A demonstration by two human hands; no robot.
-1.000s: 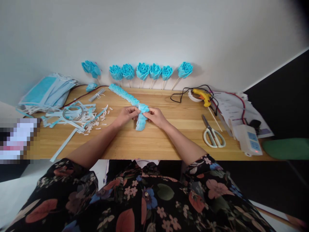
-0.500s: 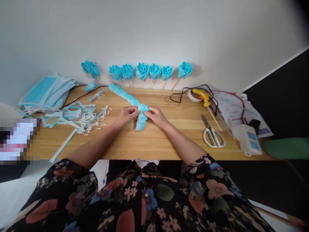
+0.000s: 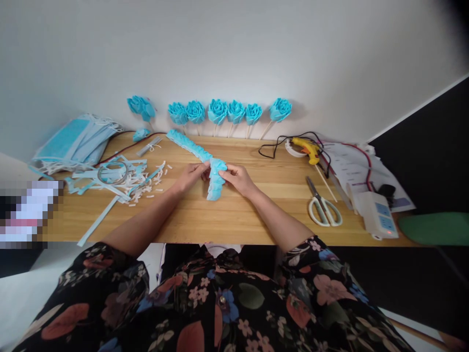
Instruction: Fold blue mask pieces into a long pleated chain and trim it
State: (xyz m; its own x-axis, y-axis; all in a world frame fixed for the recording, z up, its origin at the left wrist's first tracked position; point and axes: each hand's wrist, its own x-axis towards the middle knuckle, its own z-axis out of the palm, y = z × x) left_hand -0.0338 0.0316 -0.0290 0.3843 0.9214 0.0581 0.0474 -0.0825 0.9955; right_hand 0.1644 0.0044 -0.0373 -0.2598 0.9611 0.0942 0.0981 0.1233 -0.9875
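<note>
Between my hands is a pleated light-blue strip [image 3: 215, 183], folded like petals, with its bend at my fingers. One length of it runs up and left across the wooden table, and a short end hangs toward me. My left hand [image 3: 193, 175] pinches the strip at the bend from the left. From the right, my right hand [image 3: 237, 177] grips it with the thumb on top, the other fingers hidden beneath. Behind stand several blue fabric roses [image 3: 218, 111] on thin sticks, leaning against the wall.
Left lie a stack of blue face masks [image 3: 73, 142], a coil of wire [image 3: 113, 173] and cut scraps [image 3: 137, 190]. On the right are a yellow glue gun [image 3: 308, 147] with its cable, scissors [image 3: 322, 205], papers [image 3: 357, 168] and a white power socket [image 3: 377, 215].
My left thumb has shifted slightly up and left along the strip's bend. My right hand stays on the strip. The whole view has tilted up a little.
</note>
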